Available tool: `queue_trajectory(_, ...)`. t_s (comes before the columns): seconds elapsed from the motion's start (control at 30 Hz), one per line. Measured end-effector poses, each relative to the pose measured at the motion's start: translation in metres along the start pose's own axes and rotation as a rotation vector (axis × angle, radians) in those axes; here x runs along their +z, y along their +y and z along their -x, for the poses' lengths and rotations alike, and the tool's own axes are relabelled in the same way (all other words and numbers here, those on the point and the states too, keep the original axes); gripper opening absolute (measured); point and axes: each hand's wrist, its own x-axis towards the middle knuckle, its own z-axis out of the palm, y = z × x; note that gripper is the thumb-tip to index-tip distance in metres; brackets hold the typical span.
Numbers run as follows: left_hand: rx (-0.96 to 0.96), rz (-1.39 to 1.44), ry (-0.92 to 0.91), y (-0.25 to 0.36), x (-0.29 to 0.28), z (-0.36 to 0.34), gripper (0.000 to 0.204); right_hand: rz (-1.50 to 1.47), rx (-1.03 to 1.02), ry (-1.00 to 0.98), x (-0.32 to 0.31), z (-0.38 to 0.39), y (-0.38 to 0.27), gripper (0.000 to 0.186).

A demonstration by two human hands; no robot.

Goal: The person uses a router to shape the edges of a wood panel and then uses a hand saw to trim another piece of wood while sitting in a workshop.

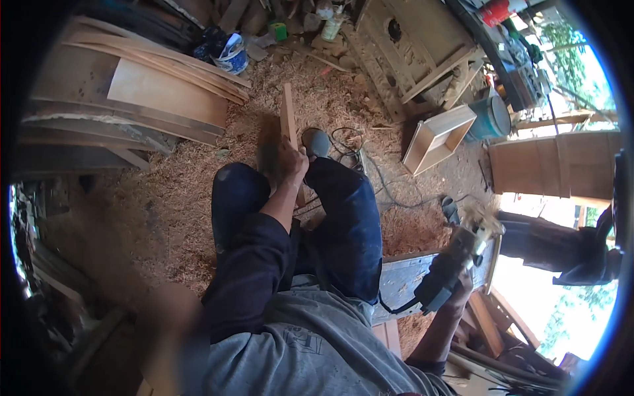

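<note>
My left hand (292, 162) is closed around a narrow wooden board (286, 115), which stands out in front of my knees. Its lower part runs down between my legs, partly hidden by my arm. Off to my right side, my right hand (465, 282) grips a black and silver power tool (450, 267) that looks like an electric planer. Curled wood shavings (483, 219) bunch at its far end. A black cord (397, 310) leaves its near end. The tool is held up, apart from the board.
Stacked boards (158, 89) lie at the left. An open wooden box (441, 137) sits by a teal bucket (489, 119). Cables (396, 201) cross the shaving-covered floor (178, 204). A grey bench (413, 270) stands at my right, beside another person's leg (541, 241).
</note>
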Motion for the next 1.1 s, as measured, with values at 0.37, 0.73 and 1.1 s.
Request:
queue_trajectory(0.37, 0.687, -0.627, -0.205, 0.164, -0.079, 0.039, 0.075, 0.308, 0.418, -0.197, 0.109, -0.110, 0.003, 0.049)
queue_trajectory(0.73, 1.581, -0.669, -0.448, 0.225, -0.055, 0.119, 0.041, 0.359, 0.509, -0.438, 0.145, -0.106, 0.001, 0.063)
queue_trajectory(1.1, 1.301, -0.503, -0.290, 0.255, -0.042, 0.089, 0.069, 0.824, -0.661, -0.406, 0.088, -0.034, -0.106, 0.047)
